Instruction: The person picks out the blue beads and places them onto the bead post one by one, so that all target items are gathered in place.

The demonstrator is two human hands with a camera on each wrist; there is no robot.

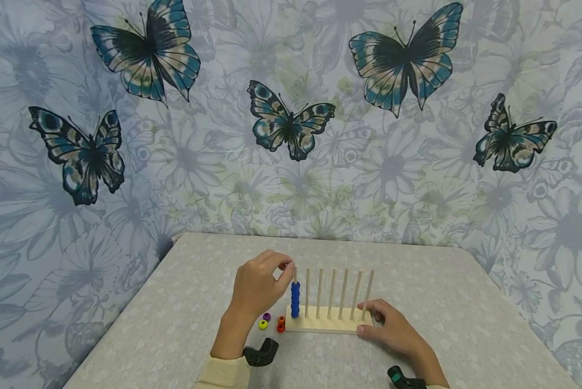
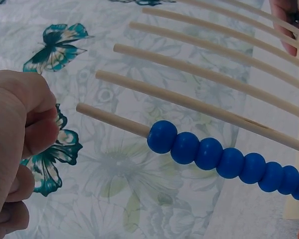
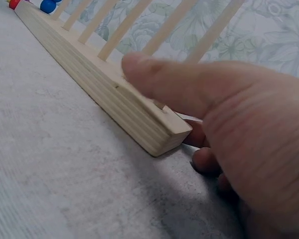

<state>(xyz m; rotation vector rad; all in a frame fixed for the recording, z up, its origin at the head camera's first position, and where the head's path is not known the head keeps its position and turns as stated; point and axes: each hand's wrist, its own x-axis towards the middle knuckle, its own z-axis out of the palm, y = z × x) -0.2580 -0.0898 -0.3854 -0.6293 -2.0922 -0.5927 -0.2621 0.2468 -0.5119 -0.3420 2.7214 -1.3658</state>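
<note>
A wooden bead rack (image 1: 320, 323), with a row of upright pegs, stands on the table. Several blue beads (image 2: 208, 154) are stacked on its leftmost peg, whose bare tip shows above them. My left hand (image 1: 260, 282) is beside that peg tip with its fingers bent; in the left wrist view a small gap separates the hand (image 2: 20, 139) from the tip, and no bead shows in the fingers. My right hand (image 1: 392, 327) grips the right end of the base, thumb (image 3: 159, 82) over the front and top, other fingers around the end and partly hidden.
Left of the base lie loose beads: purple (image 1: 267, 316), yellow (image 1: 263, 324), orange (image 1: 281, 320) and red (image 1: 280, 328). A patterned light cloth covers the table (image 1: 174, 302). Behind it rises a wall (image 1: 291, 189) with butterfly and flower prints. The other pegs (image 1: 344, 286) carry no beads.
</note>
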